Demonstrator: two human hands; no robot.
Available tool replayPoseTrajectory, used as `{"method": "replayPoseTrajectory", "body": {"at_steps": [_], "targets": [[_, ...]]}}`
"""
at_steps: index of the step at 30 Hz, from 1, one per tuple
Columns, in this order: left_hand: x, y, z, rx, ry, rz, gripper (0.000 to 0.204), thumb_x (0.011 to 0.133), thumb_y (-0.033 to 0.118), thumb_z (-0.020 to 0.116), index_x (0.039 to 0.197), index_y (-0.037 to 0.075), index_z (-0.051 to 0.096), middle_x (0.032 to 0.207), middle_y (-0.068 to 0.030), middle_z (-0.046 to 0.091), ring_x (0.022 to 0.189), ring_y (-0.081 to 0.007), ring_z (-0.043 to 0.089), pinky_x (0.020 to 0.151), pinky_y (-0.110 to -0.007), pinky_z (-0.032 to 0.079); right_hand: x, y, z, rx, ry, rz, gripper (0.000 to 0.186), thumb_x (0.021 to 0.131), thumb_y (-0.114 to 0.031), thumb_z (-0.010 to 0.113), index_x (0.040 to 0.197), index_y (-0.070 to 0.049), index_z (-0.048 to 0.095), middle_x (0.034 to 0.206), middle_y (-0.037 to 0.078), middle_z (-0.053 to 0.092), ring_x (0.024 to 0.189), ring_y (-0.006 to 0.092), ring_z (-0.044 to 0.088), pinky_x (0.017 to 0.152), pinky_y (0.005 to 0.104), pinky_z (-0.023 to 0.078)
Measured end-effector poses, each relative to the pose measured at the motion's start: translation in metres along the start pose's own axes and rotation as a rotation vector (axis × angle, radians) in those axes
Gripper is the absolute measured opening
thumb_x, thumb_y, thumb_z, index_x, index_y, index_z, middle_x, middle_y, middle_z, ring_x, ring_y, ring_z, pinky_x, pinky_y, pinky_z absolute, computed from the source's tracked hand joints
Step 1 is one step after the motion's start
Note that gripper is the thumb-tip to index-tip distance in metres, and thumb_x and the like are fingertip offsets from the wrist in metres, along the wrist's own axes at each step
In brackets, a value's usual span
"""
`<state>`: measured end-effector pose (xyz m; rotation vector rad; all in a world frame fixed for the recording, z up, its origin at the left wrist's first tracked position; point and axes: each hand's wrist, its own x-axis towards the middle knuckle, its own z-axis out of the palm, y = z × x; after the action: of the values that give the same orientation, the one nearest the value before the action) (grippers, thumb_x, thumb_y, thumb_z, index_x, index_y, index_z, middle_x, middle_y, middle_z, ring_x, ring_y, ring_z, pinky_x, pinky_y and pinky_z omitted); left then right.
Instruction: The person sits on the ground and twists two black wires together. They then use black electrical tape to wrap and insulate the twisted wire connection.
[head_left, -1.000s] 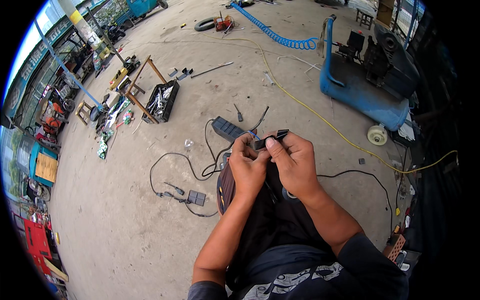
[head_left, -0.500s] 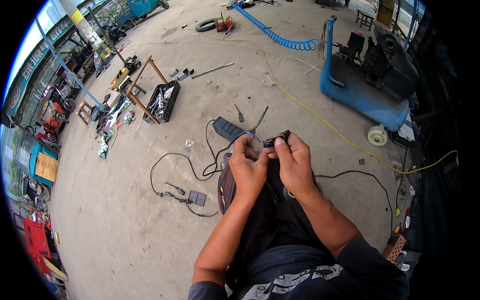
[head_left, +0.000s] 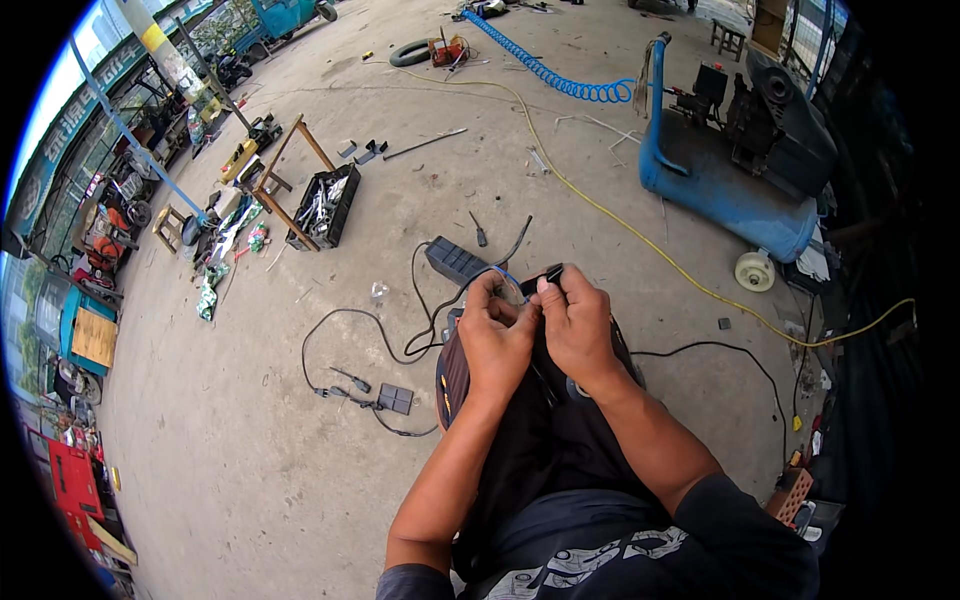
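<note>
1. The concrete floor [head_left: 220, 440] is bare grey, scuffed and stained, with thin cracks.
2. A pillar [head_left: 160, 55] with a yellow band rises at the upper left; bright sky [head_left: 95, 35] shows beyond it.
3. A small wooden stool [head_left: 172, 222] stands at the left, near an open wooden frame [head_left: 318, 147].
4. Another stool [head_left: 729, 31] stands at the far upper right.
5. Dim, dark material [head_left: 880, 330] lines the right side.
6. Soft daylight falls evenly.

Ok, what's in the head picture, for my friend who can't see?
Over a person's lap, the right hand holds a small black piece beside the left hand, where thin wires show. On the floor ahead: a dark box, a tool crate, a blue tank.
</note>
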<state>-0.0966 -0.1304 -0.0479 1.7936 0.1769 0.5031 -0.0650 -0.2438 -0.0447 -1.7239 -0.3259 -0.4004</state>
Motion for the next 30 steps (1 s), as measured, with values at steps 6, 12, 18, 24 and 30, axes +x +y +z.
{"method": "replayPoseTrajectory", "body": {"at_steps": [6,12,18,24,30], "targets": [[0.0,-0.004,-0.004,-0.132,-0.08,-0.025,0.051,0.086,-0.008,0.073,0.132,-0.004,0.051,0.073,-0.0002,0.064,0.069,-0.0051,0.059,0.063,-0.019,0.045,0.0,0.001,0.004,0.15,0.055,0.025,0.024,0.1,-0.01,0.062,0.081,0.001,0.051,0.069,0.02,0.065,0.06,0.0372,0.065,0.054,0.0401,0.048],[0.003,-0.001,-0.002,-0.194,-0.049,-0.002,0.056,0.083,-0.013,0.073,0.133,-0.005,0.049,0.098,-0.0022,0.057,0.075,-0.0052,0.058,0.069,-0.02,0.049,0.0,-0.007,-0.003,0.016,-0.021,0.046,0.027,0.101,-0.013,0.061,0.081,0.001,0.05,0.068,0.021,0.063,0.06,0.042,0.062,0.054,0.0422,0.047],[0.003,-0.009,-0.001,-0.383,-0.062,-0.034,0.059,0.083,-0.017,0.071,0.137,-0.008,0.049,0.105,-0.0027,0.054,0.078,-0.0064,0.059,0.073,-0.021,0.053,0.002,0.005,0.001,0.005,0.003,0.035,0.03,0.102,-0.016,0.06,0.08,0.0,0.047,0.066,0.023,0.059,0.06,0.0456,0.059,0.053,0.0466,0.044],[0.003,-0.01,-0.003,-0.458,-0.076,-0.096,0.059,0.086,-0.016,0.068,0.141,-0.009,0.047,0.104,-0.0034,0.057,0.08,-0.0082,0.061,0.076,-0.023,0.055,0.002,0.014,0.007,0.003,-0.019,0.063,0.029,0.102,-0.015,0.06,0.081,0.0,0.047,0.066,0.023,0.06,0.063,0.0468,0.061,0.053,0.0482,0.044],[0.002,-0.017,-0.001,-0.353,-0.071,-0.047,0.055,0.088,-0.014,0.068,0.14,-0.009,0.05,0.096,0.0,0.057,0.076,-0.0052,0.057,0.07,-0.02,0.049,0.003,0.01,0.01,-0.052,0.003,0.054,0.027,0.102,-0.013,0.059,0.081,0.0,0.047,0.065,0.024,0.059,0.063,0.0476,0.06,0.053,0.0498,0.043]]}}
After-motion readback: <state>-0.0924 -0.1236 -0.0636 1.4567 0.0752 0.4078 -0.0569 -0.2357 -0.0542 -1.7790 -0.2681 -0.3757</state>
